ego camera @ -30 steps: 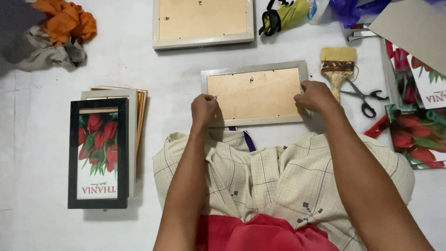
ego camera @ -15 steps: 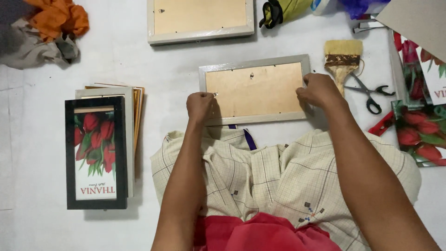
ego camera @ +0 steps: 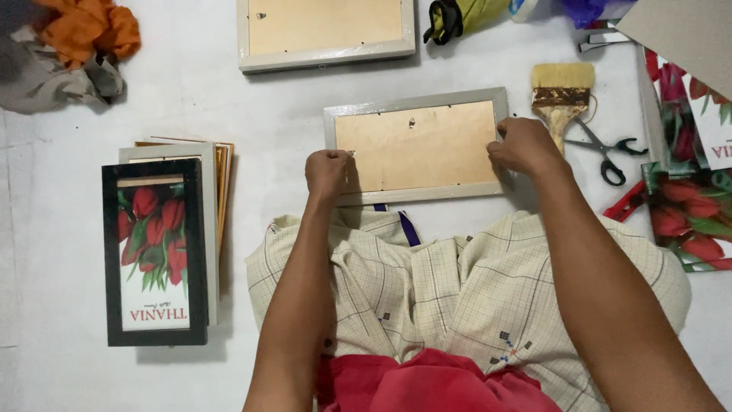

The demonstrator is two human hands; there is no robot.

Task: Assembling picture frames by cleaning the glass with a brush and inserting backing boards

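Note:
A grey picture frame point(ego camera: 415, 101) lies face down on the white floor in front of my knees, its brown backing board up. My left hand point(ego camera: 328, 172) pinches the frame's left edge near the lower corner, fingers closed on it. My right hand point(ego camera: 524, 145) grips the right edge, fingers curled over the rim. Both forearms reach out over my checked cloth point(ego camera: 457, 297).
A second face-down frame point(ego camera: 328, 34) lies farther back. A stack of frames topped by a black one with a red tulip print point(ego camera: 156, 252) is at left. A paintbrush point(ego camera: 563, 91), scissors point(ego camera: 606, 149) and tulip prints point(ego camera: 686, 214) sit at right; rags point(ego camera: 69, 46) at far left.
Both hands stay on the frame's two side edges. The view has shifted slightly; the frame sits about where it was.

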